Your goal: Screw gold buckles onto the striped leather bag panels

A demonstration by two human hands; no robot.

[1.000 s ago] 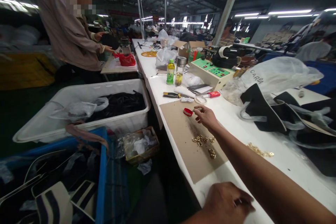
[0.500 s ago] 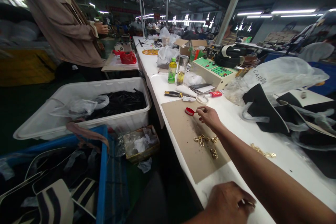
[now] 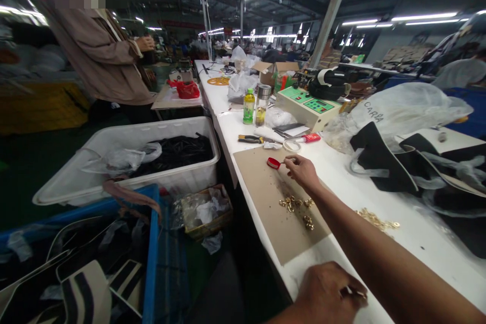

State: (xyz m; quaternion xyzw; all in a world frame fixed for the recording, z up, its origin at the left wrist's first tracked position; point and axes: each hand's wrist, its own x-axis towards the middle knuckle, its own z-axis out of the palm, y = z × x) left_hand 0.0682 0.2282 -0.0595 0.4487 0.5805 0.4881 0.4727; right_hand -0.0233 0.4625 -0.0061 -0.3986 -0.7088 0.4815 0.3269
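Observation:
My right hand [image 3: 300, 169] reaches over the far part of a tan board [image 3: 266, 182], its fingers pinched on a thin stick that meets a small red cap [image 3: 273, 163]. Small gold metal pieces [image 3: 290, 203] lie scattered on the board, with a tight cluster [image 3: 308, 222] nearer to me. Beside the board's near end is my left hand [image 3: 334, 291], its fingers curled round a small metallic piece that is mostly hidden. More gold pieces [image 3: 375, 220] rest on the white table, right of my right forearm.
Pliers [image 3: 250, 139], a green-labelled bottle [image 3: 248, 107], a jar [image 3: 261, 106] and a control box [image 3: 309, 106] stand or lie beyond the board. Black panels [image 3: 383, 162] are at the right. A white tub [image 3: 182, 177] and blue crate [image 3: 152, 258] are left, near a standing person [image 3: 94, 50].
The camera view has shifted slightly. Both hands keep nearly the same place and hold. The standing person's hands have moved a little.

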